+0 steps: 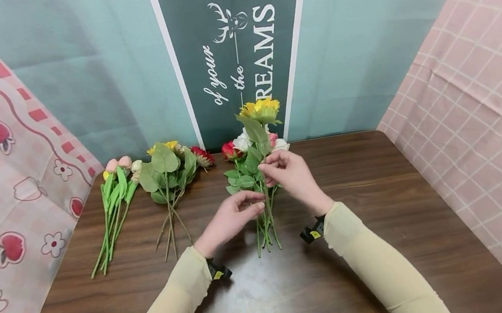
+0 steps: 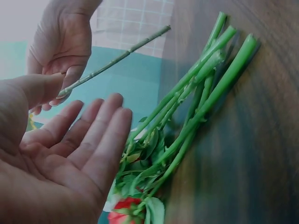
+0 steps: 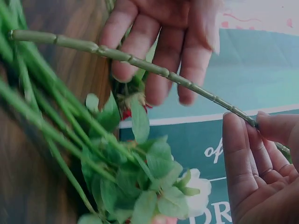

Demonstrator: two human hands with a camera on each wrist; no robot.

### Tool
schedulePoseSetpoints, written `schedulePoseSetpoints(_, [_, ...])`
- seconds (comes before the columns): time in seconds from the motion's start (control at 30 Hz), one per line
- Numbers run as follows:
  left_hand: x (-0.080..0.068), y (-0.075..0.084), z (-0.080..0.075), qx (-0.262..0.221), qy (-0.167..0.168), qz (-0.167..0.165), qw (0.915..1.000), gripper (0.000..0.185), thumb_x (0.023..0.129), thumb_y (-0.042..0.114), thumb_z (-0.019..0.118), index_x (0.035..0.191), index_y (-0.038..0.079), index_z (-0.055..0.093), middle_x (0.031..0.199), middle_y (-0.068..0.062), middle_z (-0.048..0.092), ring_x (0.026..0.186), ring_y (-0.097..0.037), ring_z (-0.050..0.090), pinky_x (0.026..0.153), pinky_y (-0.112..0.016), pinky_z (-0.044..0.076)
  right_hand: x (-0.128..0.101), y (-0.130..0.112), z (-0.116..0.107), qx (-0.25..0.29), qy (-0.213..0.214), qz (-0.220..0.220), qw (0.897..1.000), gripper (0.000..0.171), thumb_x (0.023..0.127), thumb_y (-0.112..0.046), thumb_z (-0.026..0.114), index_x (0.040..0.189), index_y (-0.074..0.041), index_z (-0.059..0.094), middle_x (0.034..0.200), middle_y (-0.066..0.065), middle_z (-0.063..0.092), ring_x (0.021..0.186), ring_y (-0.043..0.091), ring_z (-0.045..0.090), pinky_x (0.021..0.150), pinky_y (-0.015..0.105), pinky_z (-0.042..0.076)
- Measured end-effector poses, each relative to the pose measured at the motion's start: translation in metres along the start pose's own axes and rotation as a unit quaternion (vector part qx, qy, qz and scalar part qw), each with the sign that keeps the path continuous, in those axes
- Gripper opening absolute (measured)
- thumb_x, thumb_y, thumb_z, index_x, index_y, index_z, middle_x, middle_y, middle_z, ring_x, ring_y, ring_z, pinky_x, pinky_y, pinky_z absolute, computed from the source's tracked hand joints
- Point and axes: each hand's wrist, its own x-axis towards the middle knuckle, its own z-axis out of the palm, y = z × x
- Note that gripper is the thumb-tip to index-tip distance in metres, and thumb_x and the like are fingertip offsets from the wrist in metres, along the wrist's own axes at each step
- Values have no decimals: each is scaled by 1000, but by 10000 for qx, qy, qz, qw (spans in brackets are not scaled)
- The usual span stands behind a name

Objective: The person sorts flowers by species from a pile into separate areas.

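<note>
At the table's middle, above a bunch of laid stems (image 1: 265, 226), the right hand (image 1: 292, 175) pinches a sunflower stem (image 1: 262, 145), its yellow head up and far, its cut end near; the long axis runs near to far. The left hand (image 1: 234, 217) lies open beside it, fingers relaxed. Judging by this, the bouquet is partly gathered: a tulip bunch (image 1: 112, 212) and a leafy bunch (image 1: 169, 185) wait at left on the wooden table (image 1: 374, 189).

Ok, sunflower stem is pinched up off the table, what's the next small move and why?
Probably lower the sunflower stem onto the bunch: the right hand pinches it above those stems, while the left hand waits open beside them.
</note>
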Motion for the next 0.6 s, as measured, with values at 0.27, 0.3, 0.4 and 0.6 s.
schedulePoseSetpoints(0.27, [1,-8,7,-800,199,-205,9964,25,99,12,69,118,-5,66,107,-22,70,95,-34,71,82,-40,61,-10,14,8,294,269,61,9992,20,95,-17,76,102,-1,67,82,16,68,64,21,69,65,42,62])
schedulePoseSetpoints(0.3, [1,-9,9,-840,201,-229,9960,24,98,11,70,117,-4,66,106,-21,70,94,-33,71,82,-40,61,-11,16,9,349,308,100,9989,19,95,-16,75,102,-1,67,82,16,68,64,21,69,64,40,62])
schedulePoseSetpoints(0.4, [3,-11,14,-1016,173,-319,9942,23,98,9,69,114,-6,64,101,-19,71,90,-32,72,80,-40,62,-14,20,11,496,335,217,9980,18,95,-14,75,103,0,67,84,16,69,65,20,69,64,37,62])
schedulePoseSetpoints(0.6, [5,-15,19,-1213,145,-466,9914,18,99,4,67,110,-8,61,93,-15,70,81,-23,72,76,-39,62,-16,25,14,663,253,368,9968,20,94,-15,75,105,1,68,87,15,70,66,21,69,66,40,62])
